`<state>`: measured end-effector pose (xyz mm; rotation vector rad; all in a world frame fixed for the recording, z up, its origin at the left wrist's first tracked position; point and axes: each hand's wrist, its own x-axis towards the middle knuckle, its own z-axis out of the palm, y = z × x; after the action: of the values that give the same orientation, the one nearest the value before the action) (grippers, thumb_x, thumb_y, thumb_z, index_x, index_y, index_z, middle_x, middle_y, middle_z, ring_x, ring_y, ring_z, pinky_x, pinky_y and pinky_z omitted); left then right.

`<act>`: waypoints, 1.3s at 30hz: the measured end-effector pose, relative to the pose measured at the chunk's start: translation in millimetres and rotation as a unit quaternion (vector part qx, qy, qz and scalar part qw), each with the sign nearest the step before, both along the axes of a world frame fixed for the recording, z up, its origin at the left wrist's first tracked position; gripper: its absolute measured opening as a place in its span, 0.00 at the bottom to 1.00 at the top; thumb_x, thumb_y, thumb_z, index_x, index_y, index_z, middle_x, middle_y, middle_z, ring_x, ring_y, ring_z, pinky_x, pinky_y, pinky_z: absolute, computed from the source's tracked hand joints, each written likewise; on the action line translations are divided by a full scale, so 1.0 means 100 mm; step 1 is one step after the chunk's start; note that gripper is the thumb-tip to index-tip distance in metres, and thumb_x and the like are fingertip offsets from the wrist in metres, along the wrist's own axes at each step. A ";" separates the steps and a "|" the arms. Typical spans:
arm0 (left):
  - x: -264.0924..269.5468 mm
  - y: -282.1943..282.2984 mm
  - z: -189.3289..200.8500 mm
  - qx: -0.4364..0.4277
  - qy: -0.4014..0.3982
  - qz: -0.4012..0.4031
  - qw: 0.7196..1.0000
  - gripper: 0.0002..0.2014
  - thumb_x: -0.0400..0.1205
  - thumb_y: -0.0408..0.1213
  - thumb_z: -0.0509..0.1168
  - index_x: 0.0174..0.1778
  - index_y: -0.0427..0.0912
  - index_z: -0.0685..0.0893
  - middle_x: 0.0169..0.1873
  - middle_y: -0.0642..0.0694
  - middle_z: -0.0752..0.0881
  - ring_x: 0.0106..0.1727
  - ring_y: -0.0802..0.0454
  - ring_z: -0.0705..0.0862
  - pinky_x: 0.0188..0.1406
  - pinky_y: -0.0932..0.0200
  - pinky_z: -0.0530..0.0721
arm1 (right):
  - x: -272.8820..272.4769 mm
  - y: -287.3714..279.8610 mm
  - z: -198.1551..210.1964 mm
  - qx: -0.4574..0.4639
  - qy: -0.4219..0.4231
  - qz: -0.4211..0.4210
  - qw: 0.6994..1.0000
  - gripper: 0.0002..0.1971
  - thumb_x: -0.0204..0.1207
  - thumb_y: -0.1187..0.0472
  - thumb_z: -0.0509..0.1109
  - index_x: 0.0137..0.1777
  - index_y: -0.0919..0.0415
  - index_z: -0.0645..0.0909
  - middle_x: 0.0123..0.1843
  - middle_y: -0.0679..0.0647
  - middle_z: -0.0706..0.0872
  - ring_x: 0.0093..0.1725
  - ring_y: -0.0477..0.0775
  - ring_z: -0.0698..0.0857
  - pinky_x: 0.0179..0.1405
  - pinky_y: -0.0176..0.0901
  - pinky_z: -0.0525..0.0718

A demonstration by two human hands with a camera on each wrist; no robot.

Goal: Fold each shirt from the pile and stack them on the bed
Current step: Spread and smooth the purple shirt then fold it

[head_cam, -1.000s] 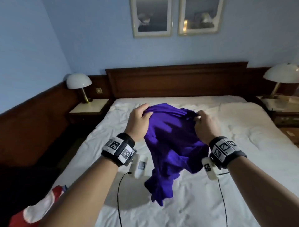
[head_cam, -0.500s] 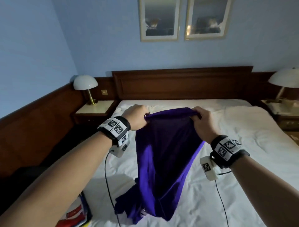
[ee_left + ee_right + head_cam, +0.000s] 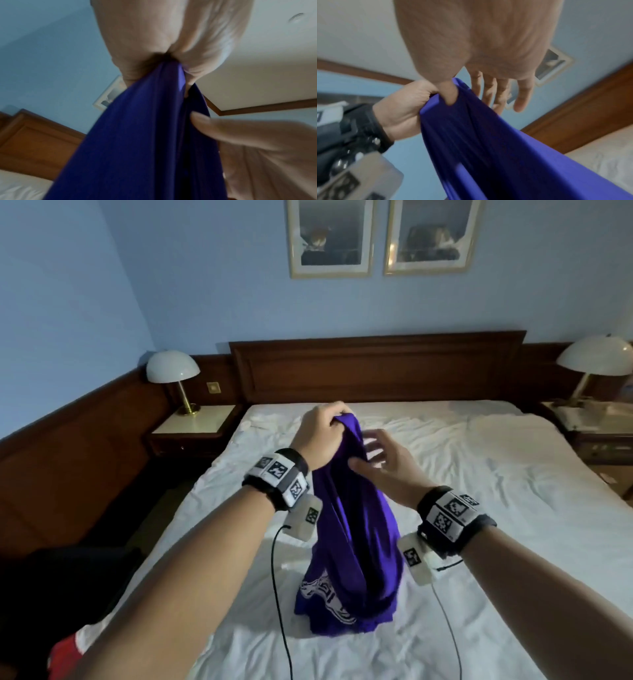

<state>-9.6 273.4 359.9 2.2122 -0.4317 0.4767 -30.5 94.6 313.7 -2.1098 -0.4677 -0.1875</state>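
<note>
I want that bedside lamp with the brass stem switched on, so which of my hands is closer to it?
Left. The left hand, gripping the purple shirt, is on the lamp's side; the right hand is farther across the bed.

Pale blue walls (image 3: 191, 285), dim and cool-lit. Two framed pictures (image 3: 330, 237) hung side by side above a dark wooden headboard (image 3: 376, 368). Wood panelling (image 3: 68, 446) along the left wall. Nightstands (image 3: 195, 428) either side, each topped with a white dome lamp (image 3: 172, 367).
</note>
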 end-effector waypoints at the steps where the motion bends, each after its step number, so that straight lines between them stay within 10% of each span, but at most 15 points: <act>1: -0.02 -0.05 0.01 0.009 -0.003 0.000 1.000 0.16 0.75 0.24 0.61 0.45 0.47 0.90 0.40 0.49 0.92 0.43 0.50 0.87 0.47 0.54 0.83 | 0.01 0.03 0.02 0.035 -0.008 -0.027 0.999 0.06 0.80 0.57 0.76 0.54 0.53 0.85 0.45 0.48 0.87 0.40 0.49 0.85 0.41 0.43 0.81; 3: -0.05 -0.08 0.01 0.013 -0.001 0.002 1.000 0.11 0.77 0.29 0.67 0.44 0.48 0.92 0.39 0.50 0.92 0.40 0.53 0.88 0.44 0.55 0.85 | 0.10 -0.03 -0.01 0.059 -0.046 -0.072 0.995 0.08 0.82 0.60 0.73 0.40 0.56 0.85 0.33 0.51 0.85 0.33 0.50 0.80 0.36 0.46 0.76; 8: 0.00 0.12 -0.02 0.029 0.026 0.041 0.998 0.04 0.79 0.46 0.75 0.41 0.52 0.92 0.37 0.47 0.93 0.41 0.45 0.91 0.45 0.45 0.89 | 0.19 -0.18 0.00 0.126 -0.061 -0.091 0.986 0.12 0.84 0.64 0.69 0.43 0.48 0.87 0.38 0.44 0.89 0.40 0.45 0.84 0.46 0.46 0.82; 12: -0.07 0.15 -0.01 0.083 0.094 -0.041 0.991 0.10 0.82 0.50 0.75 0.57 0.53 0.91 0.46 0.52 0.91 0.45 0.53 0.89 0.51 0.53 0.88 | 0.20 -0.05 0.18 0.117 -0.057 -0.056 0.990 0.10 0.86 0.60 0.67 0.44 0.48 0.86 0.38 0.45 0.89 0.41 0.47 0.85 0.48 0.51 0.84; 15: -0.13 0.14 -0.06 0.049 0.090 -0.062 0.993 0.03 0.85 0.42 0.71 0.49 0.49 0.90 0.42 0.50 0.91 0.44 0.51 0.89 0.46 0.51 0.85 | 0.15 0.06 0.26 0.097 -0.049 -0.012 0.994 0.06 0.81 0.49 0.70 0.45 0.47 0.84 0.38 0.49 0.88 0.38 0.48 0.84 0.44 0.53 0.84; 19: -0.13 0.44 -0.01 -0.050 0.019 0.031 0.998 0.11 0.75 0.33 0.61 0.43 0.46 0.89 0.36 0.51 0.90 0.42 0.46 0.88 0.42 0.52 0.82 | 0.11 0.09 0.06 -0.059 -0.057 -0.071 0.994 0.09 0.76 0.58 0.78 0.48 0.48 0.80 0.40 0.46 0.85 0.36 0.49 0.83 0.31 0.33 0.74; 25: -0.15 1.29 0.05 -0.114 -0.020 0.209 0.971 0.13 0.75 0.35 0.60 0.45 0.44 0.90 0.40 0.47 0.91 0.47 0.43 0.89 0.49 0.49 0.86 | 0.17 -0.04 -0.52 -0.006 0.029 -0.184 0.982 0.19 0.70 0.77 0.64 0.44 0.49 0.83 0.40 0.55 0.88 0.39 0.58 0.84 0.32 0.37 0.76; 33: -0.20 1.69 -0.10 -0.081 -0.002 0.328 0.941 0.12 0.85 0.30 0.60 0.56 0.42 0.89 0.55 0.39 0.90 0.57 0.36 0.86 0.51 0.52 0.78 | 0.16 0.25 -0.27 0.007 -0.013 -0.182 0.983 0.17 0.74 0.70 0.65 0.54 0.47 0.82 0.45 0.51 0.87 0.47 0.60 0.84 0.47 0.48 0.79; 36: -0.22 1.67 -0.05 -0.075 -0.023 0.252 0.965 0.13 0.84 0.31 0.61 0.57 0.44 0.89 0.52 0.42 0.91 0.56 0.40 0.88 0.55 0.50 0.84 | 0.04 0.37 -0.23 -0.174 -0.025 -0.134 0.975 0.16 0.76 0.54 0.74 0.63 0.45 0.80 0.55 0.44 0.84 0.52 0.50 0.83 0.54 0.49 0.81; 39: -0.28 1.37 0.02 -0.022 -0.032 0.107 0.993 0.10 0.83 0.31 0.67 0.55 0.41 0.92 0.49 0.52 0.92 0.52 0.51 0.89 0.55 0.57 0.83 | -0.07 0.68 -0.19 -0.096 -0.052 -0.016 0.994 0.24 0.73 0.57 0.78 0.69 0.48 0.78 0.60 0.45 0.83 0.55 0.45 0.82 0.56 0.46 0.82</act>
<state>-37.8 410.7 362.0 2.2146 -0.2153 0.6668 -37.3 163.1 294.9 -2.3047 -0.5328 -0.2825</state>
